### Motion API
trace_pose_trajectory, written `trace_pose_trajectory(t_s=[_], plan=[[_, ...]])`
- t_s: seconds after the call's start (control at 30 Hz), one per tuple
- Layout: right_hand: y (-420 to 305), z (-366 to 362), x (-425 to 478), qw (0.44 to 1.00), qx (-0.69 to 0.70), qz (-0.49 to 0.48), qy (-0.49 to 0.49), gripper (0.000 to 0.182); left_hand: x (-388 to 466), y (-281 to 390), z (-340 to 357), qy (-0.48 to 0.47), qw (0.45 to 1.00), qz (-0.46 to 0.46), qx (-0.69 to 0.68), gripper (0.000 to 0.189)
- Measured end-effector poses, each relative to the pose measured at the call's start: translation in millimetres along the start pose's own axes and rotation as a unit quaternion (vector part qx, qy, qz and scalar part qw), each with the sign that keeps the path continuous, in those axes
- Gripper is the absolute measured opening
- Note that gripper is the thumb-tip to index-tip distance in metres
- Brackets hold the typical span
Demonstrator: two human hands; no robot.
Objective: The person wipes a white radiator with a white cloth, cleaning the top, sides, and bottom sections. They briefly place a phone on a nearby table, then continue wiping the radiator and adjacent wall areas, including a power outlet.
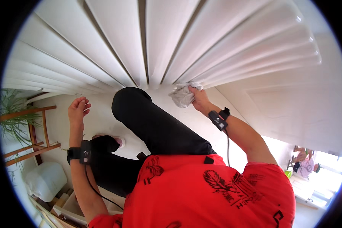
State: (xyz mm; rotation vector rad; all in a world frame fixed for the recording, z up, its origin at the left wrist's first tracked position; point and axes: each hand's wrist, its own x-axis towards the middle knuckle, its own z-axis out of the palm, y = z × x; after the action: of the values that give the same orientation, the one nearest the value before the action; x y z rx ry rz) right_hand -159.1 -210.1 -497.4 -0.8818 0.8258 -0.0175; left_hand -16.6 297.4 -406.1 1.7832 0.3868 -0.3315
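Tall white radiator columns (171, 42) fan out in front of me, with dark gaps between them. My right hand (200, 98) holds a crumpled whitish cloth (183, 95) against the lower ends of the columns, right of my knee. My left hand (79, 109) is raised off to the left, below the radiator's left part. Its fingers are loosely curled, with the thumb near the fingertips, and nothing shows in it. Each wrist wears a strapped black device with a cable.
At left stand a wooden rack (31, 112) with a spiky green plant (15, 114), a translucent plastic container (47, 181) and a white box (69, 209). A white panel or wall (296, 105) is at right. Another person (305, 166) is far off by a bright window.
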Motion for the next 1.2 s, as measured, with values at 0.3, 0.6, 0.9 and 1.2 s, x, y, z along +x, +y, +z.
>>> trace_pose_trajectory(t_s=[0.3,0.6,0.9,1.2], plan=[[-153.8,24.1,-153.9,0.972,0.031,-0.231,0.042,0.028,25.1,-0.3,16.4,-0.032,0.999,0.006,-0.005,0.021],[-72.7,-52.0,-32.1,0.974,-0.045,-0.128,0.182,0.033,14.2,-16.7,-0.9,-0.020,0.998,-0.036,0.037,0.019],[30.0,-129.0,107.2,0.948,-0.186,0.024,0.259,0.039,-5.7,-28.8,-14.8,0.016,0.993,-0.079,0.092,0.015],[34.0,-182.7,130.3,0.912,-0.277,0.002,0.302,0.035,4.0,-35.6,-2.5,-0.015,0.996,-0.056,0.074,0.016]])
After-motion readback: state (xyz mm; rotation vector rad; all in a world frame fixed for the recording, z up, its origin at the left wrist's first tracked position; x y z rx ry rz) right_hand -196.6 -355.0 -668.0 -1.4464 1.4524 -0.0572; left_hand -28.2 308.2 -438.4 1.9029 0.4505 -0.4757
